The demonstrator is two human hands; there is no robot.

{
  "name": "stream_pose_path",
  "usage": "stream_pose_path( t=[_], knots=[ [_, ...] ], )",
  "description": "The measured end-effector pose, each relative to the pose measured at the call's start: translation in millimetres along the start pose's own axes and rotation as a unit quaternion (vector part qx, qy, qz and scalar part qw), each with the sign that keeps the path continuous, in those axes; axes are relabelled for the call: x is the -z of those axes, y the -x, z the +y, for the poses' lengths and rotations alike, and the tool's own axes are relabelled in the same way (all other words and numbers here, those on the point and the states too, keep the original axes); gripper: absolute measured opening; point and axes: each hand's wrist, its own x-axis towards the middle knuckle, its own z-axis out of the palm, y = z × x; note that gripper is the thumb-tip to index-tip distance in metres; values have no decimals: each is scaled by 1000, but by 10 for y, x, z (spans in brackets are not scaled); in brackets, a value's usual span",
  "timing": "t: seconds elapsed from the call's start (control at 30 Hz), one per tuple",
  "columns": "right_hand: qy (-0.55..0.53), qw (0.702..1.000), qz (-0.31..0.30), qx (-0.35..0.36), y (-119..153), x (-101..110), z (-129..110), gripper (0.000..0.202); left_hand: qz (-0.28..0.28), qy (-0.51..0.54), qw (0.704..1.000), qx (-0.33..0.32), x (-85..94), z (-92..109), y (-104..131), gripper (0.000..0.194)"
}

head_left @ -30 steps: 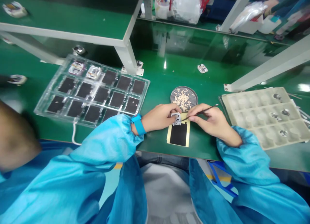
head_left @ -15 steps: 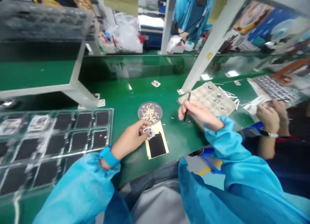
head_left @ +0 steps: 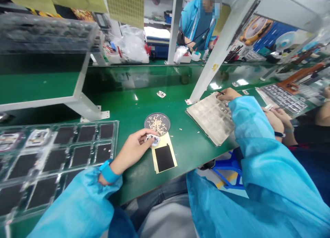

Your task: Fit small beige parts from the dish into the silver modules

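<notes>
My left hand (head_left: 136,147) pinches a small white part (head_left: 154,140) just above a yellow card with a black sheet (head_left: 164,158). Behind the card lies a round grey mesh dish (head_left: 146,123) with many small beige pieces (head_left: 157,124). My right hand (head_left: 228,94) is closed on dark tweezers (head_left: 219,92) at the far right corner of a pale compartment tray (head_left: 203,117). A few small metal parts (head_left: 224,110) sit in that tray, partly behind my right sleeve. The tips of the tweezers cannot be made out.
Clear trays with black pads (head_left: 81,155) cover the left side. A white metal post (head_left: 206,66) rises behind the compartment tray. One loose white part (head_left: 161,94) lies behind the dish. A neighbour's hands (head_left: 279,119) are at the right; another person (head_left: 197,25) is across the bench.
My right hand has moved away and to the right, from in front of the compartment tray to its far corner. My left hand still holds the white part, now turned slightly. The view has shifted.
</notes>
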Motion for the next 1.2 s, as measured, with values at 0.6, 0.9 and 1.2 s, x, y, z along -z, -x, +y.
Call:
stream_pose_path(
  t=[0.6,0.9,1.2],
  knots=[
    [-118,976,183,7,177,-95,145,30,12,57,998,-2,-34,14,31,26],
    [-368,920,29,131,1163,37,-818,26,36,115,992,42,-62,126,31,29],
    [-376,835,-124,382,2054,-313,-2137,14,-5,163,985,47,-76,72,52,35]
  ],
)
